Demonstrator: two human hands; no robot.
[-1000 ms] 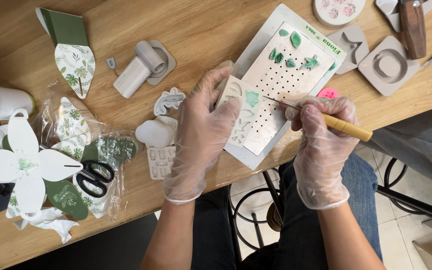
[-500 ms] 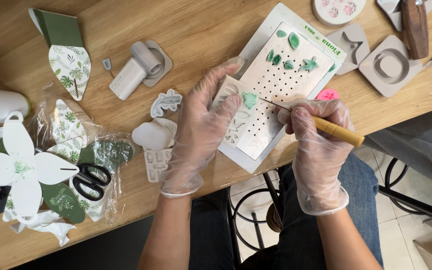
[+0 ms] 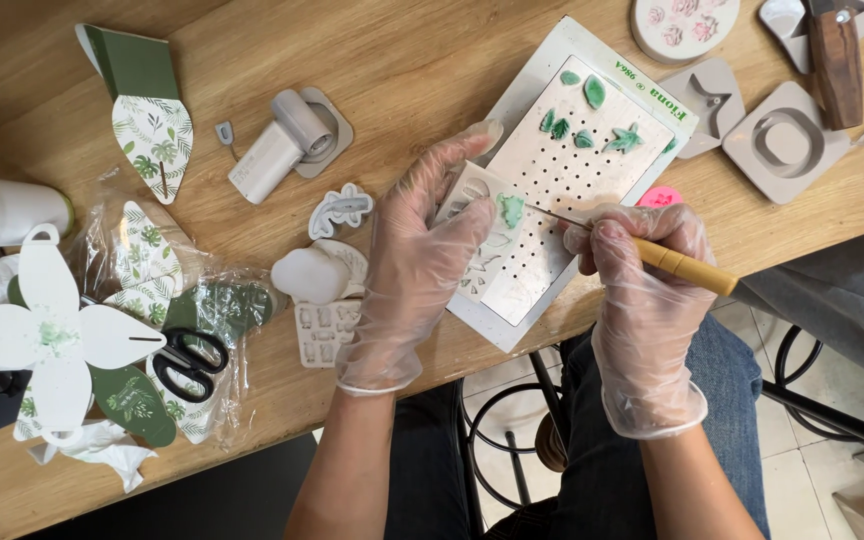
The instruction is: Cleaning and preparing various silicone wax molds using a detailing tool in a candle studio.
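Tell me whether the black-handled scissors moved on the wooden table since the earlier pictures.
No. The black-handled scissors lie on the same crinkled plastic bag, beside the white paper flower.

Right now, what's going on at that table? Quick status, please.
Left hand holds a small mould. Right hand grips a needle tool, tip at the green leaf piece. Nothing blocks the perforated board.

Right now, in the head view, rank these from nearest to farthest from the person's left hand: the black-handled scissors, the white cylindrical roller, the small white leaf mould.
1. Small white leaf mould: just left of the left hand.
2. White cylindrical roller: farther up and left.
3. Black-handled scissors: farthest, lower left, on the clear bag.
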